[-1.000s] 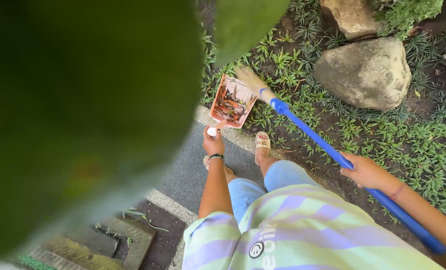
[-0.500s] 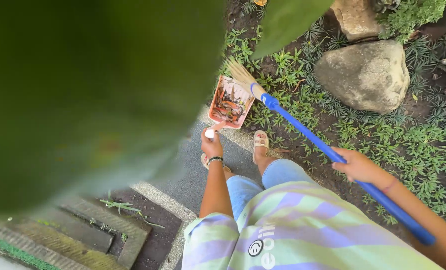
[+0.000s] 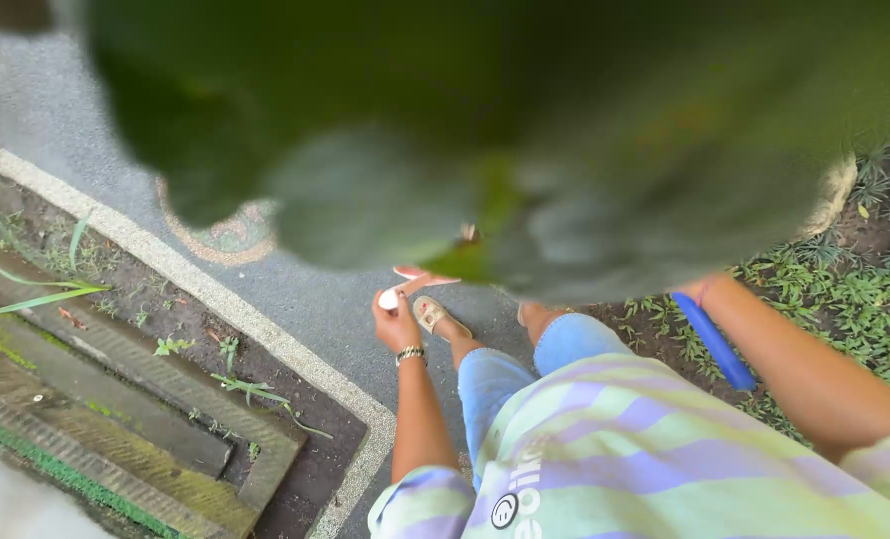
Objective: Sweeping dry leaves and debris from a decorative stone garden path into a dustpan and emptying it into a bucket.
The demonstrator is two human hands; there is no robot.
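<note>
the left hand (image 3: 397, 324) has its fingers closed round the pale handle (image 3: 405, 289) of a pink dustpan, whose pan is hidden behind a blurred green leaf (image 3: 485, 130) near the lens. the grip looks meant to keep the pan level. the right hand is hidden too, so its fingers cannot be judged; the blue broom handle (image 3: 714, 342) slants beside that forearm, over the grass (image 3: 864, 299).
</note>
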